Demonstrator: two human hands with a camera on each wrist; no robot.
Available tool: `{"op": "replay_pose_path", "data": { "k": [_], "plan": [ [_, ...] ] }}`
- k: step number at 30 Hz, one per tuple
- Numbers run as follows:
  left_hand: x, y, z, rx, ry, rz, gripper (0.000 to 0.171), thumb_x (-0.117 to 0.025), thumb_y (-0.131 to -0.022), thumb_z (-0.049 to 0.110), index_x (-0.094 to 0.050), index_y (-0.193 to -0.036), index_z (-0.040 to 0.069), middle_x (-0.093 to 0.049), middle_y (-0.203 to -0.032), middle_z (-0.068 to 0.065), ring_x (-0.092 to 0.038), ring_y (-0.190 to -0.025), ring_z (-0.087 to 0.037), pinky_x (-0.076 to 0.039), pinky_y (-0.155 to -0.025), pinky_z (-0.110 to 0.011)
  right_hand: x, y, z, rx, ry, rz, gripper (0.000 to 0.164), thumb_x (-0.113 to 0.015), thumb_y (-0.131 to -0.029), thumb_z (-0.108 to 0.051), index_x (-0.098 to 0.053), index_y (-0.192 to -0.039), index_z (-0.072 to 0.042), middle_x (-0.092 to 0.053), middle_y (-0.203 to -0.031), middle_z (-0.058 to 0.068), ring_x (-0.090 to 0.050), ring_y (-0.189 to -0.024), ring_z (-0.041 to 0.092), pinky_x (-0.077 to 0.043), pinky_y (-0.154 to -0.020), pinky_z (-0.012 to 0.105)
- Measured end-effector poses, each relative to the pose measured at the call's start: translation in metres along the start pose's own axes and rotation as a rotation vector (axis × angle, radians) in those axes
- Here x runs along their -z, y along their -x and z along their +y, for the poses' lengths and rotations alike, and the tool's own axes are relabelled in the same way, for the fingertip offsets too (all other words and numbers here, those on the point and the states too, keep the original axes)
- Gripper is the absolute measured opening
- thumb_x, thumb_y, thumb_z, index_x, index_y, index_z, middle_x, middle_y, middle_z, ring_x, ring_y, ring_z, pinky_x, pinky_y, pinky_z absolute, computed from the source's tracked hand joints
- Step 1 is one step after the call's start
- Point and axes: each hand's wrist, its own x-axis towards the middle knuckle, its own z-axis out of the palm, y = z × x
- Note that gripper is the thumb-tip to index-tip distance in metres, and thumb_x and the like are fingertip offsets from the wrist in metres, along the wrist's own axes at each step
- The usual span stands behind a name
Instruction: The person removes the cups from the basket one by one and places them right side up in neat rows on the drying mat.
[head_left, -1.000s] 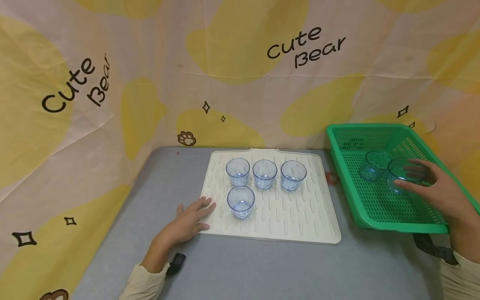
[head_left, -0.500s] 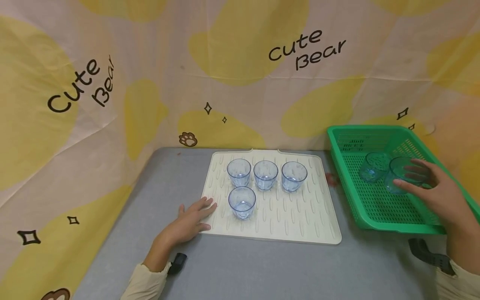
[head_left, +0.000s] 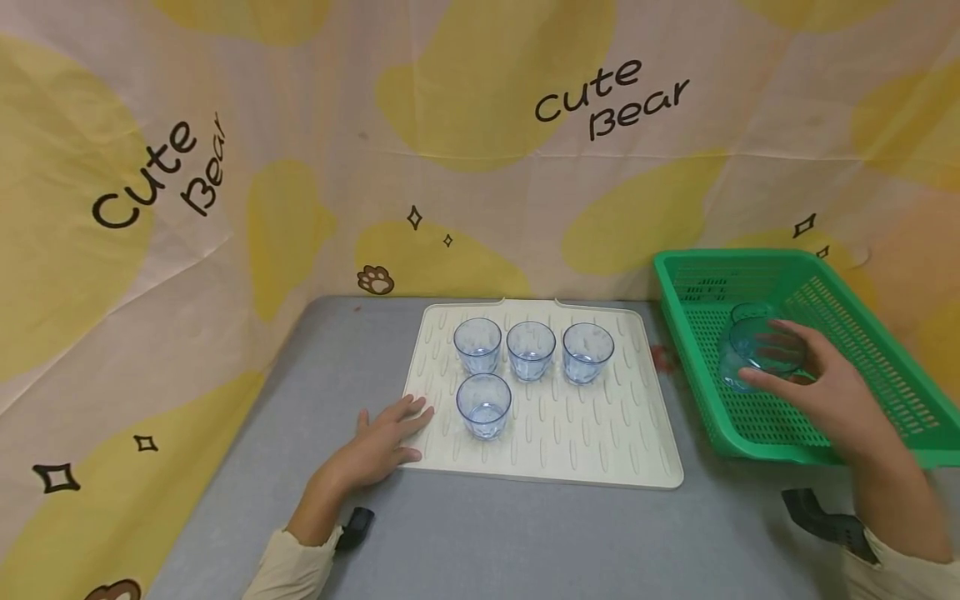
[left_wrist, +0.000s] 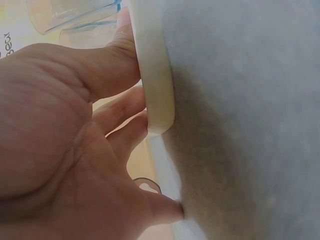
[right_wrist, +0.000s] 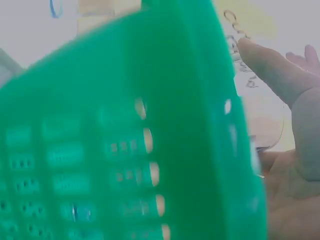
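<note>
My right hand (head_left: 836,392) grips a clear bluish glass tumbler (head_left: 767,348) above the green basket (head_left: 723,429), thumb on its near side. A second tumbler (head_left: 748,309) stands in the basket, partly hidden behind the held one. In the right wrist view the basket wall (right_wrist: 165,100) covers much of the scene, with the hand (right_wrist: 295,125) at the right. Fingers spread, my left hand (head_left: 382,440) rests on the left edge of the cream ridged mat (head_left: 555,442). Closest to it on the mat is an upright tumbler (head_left: 483,408).
Behind that tumbler, a row of three more glasses stands along the mat's back: left (head_left: 477,346), middle (head_left: 531,350) and right (head_left: 588,352). The grey table (head_left: 525,542) meets a printed cloth (head_left: 480,200) at the back and left.
My right hand has moved left inside the basket with the tumbler, which now overlaps the second tumbler in the head view. The left hand stays where it was.
</note>
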Motion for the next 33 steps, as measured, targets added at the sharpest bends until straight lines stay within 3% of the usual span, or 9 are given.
{"op": "replay_pose_path", "data": {
  "k": [12,25,33],
  "plan": [
    [0.000,0.000,0.001,-0.003,-0.001,0.003,0.067,-0.069,-0.091,0.019,-0.042,-0.152,0.012,-0.032,-0.163,-0.011,-0.021,-0.153,-0.037,0.000,-0.107,-0.081,-0.011,0.002,-0.019,0.046,-0.021,0.059,0.075,-0.072,-0.091,-0.014,-0.032,-0.154,-0.019,-0.048,-0.121,-0.031,-0.050,-0.103,-0.019,-0.038,-0.080,-0.001],
    [-0.001,0.001,0.000,-0.014,0.003,0.007,0.066,-0.069,-0.091,0.019,-0.042,-0.151,0.011,-0.032,-0.162,-0.012,-0.022,-0.152,-0.038,0.000,-0.107,-0.082,-0.021,0.001,-0.027,0.036,-0.025,-0.013,0.071,-0.067,-0.096,-0.020,-0.029,-0.156,-0.017,-0.048,-0.124,-0.029,-0.047,-0.109,-0.019,-0.038,-0.080,0.001],
    [0.000,0.002,0.001,-0.012,-0.006,0.008,0.066,-0.069,-0.091,0.019,-0.043,-0.151,0.011,-0.033,-0.162,-0.012,-0.022,-0.152,-0.038,-0.001,-0.107,-0.082,-0.040,-0.001,-0.039,0.114,-0.096,-0.063,0.069,-0.070,-0.093,-0.012,-0.033,-0.151,-0.008,-0.053,-0.127,-0.018,-0.057,-0.105,-0.009,-0.045,-0.082,0.005]
  ]
}}
